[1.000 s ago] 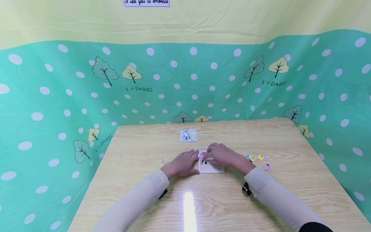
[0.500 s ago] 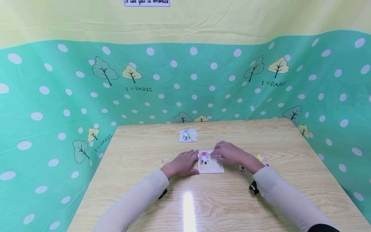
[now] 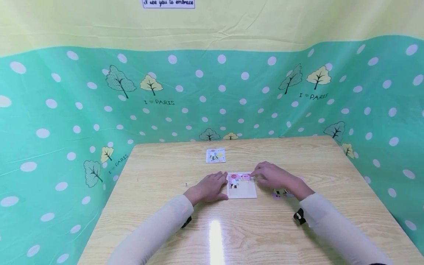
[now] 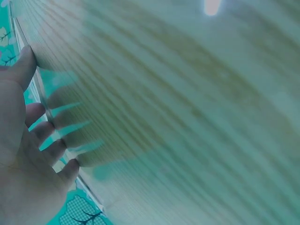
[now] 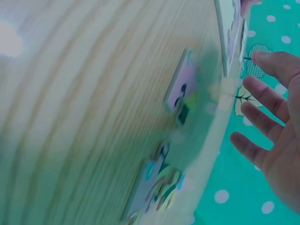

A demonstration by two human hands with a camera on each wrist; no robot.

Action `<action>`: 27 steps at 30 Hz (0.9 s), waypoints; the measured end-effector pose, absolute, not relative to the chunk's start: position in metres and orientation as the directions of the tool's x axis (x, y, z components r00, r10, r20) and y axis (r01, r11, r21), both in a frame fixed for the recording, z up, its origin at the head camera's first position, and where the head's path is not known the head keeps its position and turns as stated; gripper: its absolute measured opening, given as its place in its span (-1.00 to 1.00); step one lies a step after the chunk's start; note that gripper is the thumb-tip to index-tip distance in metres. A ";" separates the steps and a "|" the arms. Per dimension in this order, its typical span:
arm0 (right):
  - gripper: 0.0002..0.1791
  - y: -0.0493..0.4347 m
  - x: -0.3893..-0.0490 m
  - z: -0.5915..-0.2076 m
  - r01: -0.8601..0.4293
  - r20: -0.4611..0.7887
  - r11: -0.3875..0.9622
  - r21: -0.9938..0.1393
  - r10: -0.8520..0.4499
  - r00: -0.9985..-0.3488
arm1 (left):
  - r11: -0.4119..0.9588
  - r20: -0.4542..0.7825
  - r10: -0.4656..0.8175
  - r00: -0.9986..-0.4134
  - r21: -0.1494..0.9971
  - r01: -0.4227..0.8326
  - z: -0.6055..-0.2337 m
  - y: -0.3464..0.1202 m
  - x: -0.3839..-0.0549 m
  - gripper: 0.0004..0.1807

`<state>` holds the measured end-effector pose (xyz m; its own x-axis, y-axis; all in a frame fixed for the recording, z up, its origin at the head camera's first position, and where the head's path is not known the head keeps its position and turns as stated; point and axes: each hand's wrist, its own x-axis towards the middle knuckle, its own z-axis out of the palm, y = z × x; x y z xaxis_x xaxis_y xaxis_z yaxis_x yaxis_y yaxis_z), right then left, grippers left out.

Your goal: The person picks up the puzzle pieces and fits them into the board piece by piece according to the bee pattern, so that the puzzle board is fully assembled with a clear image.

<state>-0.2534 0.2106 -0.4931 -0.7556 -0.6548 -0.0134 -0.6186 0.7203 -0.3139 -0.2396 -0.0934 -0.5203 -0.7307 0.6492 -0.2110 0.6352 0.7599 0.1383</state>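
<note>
1. White square puzzle board point(image 3: 246, 190) lies on the pale wood-grained table point(image 3: 165, 165), between my hands.
2. My left hand point(image 3: 211, 187), fingers spread, rests against its left edge.
3. My right hand point(image 3: 272, 175), fingers apart, is at its upper-right corner.

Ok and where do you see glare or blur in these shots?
Head view: a bright glare streak on the table, bottom centre; left wrist view: a white spot at the top edge, the left hand reflected faintly; right wrist view: another spot at the left edge, the puzzle pieces looking blurry.
</note>
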 end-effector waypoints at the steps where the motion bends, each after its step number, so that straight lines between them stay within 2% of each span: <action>1: -0.69 0.213 -0.253 -0.494 -0.613 -0.020 0.723 -0.320 -0.652 -0.758 | 0.760 -0.214 0.649 -0.730 0.139 0.635 -0.520 -0.093 -0.239 -0.24; 27: -0.66 0.272 -0.248 -0.501 -0.491 -0.038 0.778 -0.392 -0.547 -0.836 | 0.757 -0.218 0.652 -0.726 0.155 0.634 -0.524 -0.095 -0.242 -0.22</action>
